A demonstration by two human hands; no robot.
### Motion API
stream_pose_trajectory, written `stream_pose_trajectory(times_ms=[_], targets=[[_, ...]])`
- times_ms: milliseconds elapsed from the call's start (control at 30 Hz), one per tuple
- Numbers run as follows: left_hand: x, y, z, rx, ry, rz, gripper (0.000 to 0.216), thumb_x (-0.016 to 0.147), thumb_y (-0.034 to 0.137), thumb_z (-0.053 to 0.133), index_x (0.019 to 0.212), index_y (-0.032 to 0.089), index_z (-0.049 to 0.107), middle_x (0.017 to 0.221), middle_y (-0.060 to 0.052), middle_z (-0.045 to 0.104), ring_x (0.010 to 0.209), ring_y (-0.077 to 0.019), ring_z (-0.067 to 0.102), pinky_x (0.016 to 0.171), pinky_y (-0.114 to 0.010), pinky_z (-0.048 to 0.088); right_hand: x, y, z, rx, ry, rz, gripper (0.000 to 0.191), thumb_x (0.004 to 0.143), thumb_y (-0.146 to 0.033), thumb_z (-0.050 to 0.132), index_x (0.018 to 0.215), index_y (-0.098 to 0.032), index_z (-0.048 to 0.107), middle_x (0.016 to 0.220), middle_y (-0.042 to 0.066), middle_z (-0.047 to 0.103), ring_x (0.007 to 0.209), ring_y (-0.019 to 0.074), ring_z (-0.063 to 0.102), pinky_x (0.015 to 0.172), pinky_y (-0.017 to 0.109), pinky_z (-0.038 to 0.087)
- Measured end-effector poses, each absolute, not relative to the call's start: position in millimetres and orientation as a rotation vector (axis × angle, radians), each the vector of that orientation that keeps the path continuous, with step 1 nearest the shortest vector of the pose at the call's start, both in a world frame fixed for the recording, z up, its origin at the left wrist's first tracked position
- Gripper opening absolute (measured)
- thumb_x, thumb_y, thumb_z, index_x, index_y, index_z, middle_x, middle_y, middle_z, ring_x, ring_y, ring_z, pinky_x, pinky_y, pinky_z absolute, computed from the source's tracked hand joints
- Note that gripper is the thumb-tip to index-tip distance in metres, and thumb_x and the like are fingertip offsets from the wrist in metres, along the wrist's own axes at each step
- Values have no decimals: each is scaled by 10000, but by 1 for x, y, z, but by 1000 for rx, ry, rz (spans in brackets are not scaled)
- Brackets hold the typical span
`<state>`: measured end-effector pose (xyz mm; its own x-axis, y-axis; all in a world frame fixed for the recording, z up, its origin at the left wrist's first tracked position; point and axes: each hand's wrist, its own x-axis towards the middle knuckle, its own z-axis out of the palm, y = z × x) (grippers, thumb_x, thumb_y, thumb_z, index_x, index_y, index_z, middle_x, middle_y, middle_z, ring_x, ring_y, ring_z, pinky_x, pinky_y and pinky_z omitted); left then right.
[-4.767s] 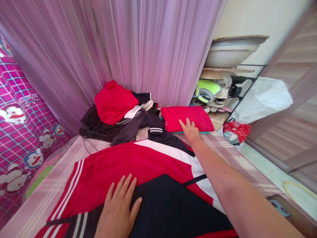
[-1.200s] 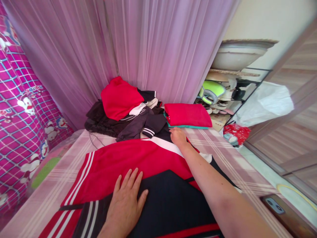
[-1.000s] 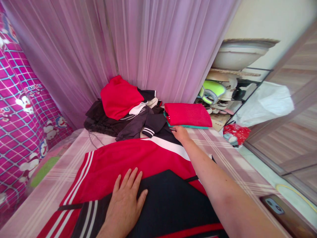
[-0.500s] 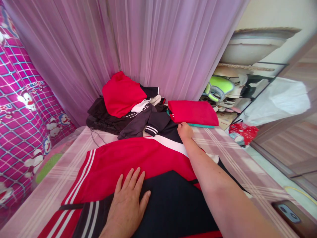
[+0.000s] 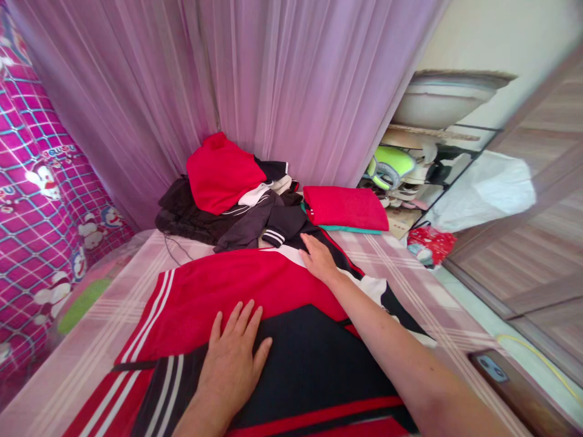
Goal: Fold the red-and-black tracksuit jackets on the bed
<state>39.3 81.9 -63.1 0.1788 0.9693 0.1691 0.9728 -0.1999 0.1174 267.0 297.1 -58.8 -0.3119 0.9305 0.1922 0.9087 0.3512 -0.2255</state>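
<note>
A red, black and white sports jacket (image 5: 218,285) lies spread on the plaid bed sheet (image 5: 410,273) in front of me. My left hand (image 5: 234,355) rests flat on it, fingers spread, where the red meets the black panel. My right hand (image 5: 319,258) lies flat and open on the jacket's far edge, near the white stripe. Just beyond it sits a folded red garment (image 5: 346,207) on top of a folded teal one (image 5: 350,230).
A heap of unfolded dark and red clothes (image 5: 228,200) lies at the back by the purple curtain (image 5: 228,79). A shoe rack (image 5: 410,176) with a basin on top stands to the right, with a white bag (image 5: 483,188). A phone (image 5: 494,369) lies at the bed's right edge.
My right hand has drawn back from beside the folded red garment and now lies flat on the jacket's far edge. My left hand has stayed in place.
</note>
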Motion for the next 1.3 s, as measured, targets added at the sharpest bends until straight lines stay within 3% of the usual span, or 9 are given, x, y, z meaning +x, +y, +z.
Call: stream_pose_trajectory(times_ms=[100,200,400,733,833,967,1167,1300], targets=[[39,82,-63,-2394,-1983,-343,529,954,471,430,1431,256,506,1491,-77,505,1400,-308,420,1155,-599,284,261,279,-57,-1543,-2597,185,549,995,-436,353,1509,-244,388,1601,89,326,1482,226,261,1192,485,208],[40,82,-63,-2393,-1992,-354,522,953,459,437,1427,254,511,1491,-81,505,1404,-306,415,1162,-595,276,251,269,-49,-1683,-2546,189,549,1009,-449,309,1509,-237,390,1609,110,299,1483,252,258,1183,541,195],[42,82,-59,-2406,-1998,-371,520,957,455,432,1425,243,512,1490,-85,505,1403,-308,415,1158,-603,279,213,248,-45,-1184,-2776,256,521,1017,-469,299,1486,-284,432,1596,59,341,1487,192,247,1215,466,139],[45,81,-48,-2438,-2061,-328,519,954,419,452,1428,216,502,1509,-95,476,1414,-315,398,1155,-637,260,172,270,-48,-1482,-2682,268,575,1023,-453,261,1533,-199,332,1629,99,248,1500,216,207,1203,518,160],[46,81,-45,-2447,-2084,-303,524,956,411,450,1438,207,490,1523,-93,457,1425,-313,379,1162,-642,244,161,269,-41,-1550,-2643,262,565,1019,-431,286,1519,-179,364,1615,115,283,1473,240,276,1187,513,215],[47,81,-46,-2437,-2106,-319,525,964,451,428,1439,235,490,1527,-72,456,1433,-301,370,1178,-629,230,150,263,-33,-1346,-2660,231,478,1013,-389,336,1422,-230,524,1592,81,348,1461,231,304,1182,456,241],[47,82,-51,-2423,-2121,-326,541,973,511,375,1443,266,485,1533,-55,451,1438,-291,363,1187,-613,230,139,257,-49,-1225,-2691,413,541,999,-381,402,1520,-237,372,1607,96,301,1488,232,249,1204,495,178],[47,82,-52,-2426,-2118,-336,544,970,511,382,1445,267,485,1532,-56,453,1437,-298,361,1186,-619,227,139,261,-57,-1217,-2400,579,470,979,-348,439,1422,-217,526,1536,109,436,1439,226,357,1199,459,227]])
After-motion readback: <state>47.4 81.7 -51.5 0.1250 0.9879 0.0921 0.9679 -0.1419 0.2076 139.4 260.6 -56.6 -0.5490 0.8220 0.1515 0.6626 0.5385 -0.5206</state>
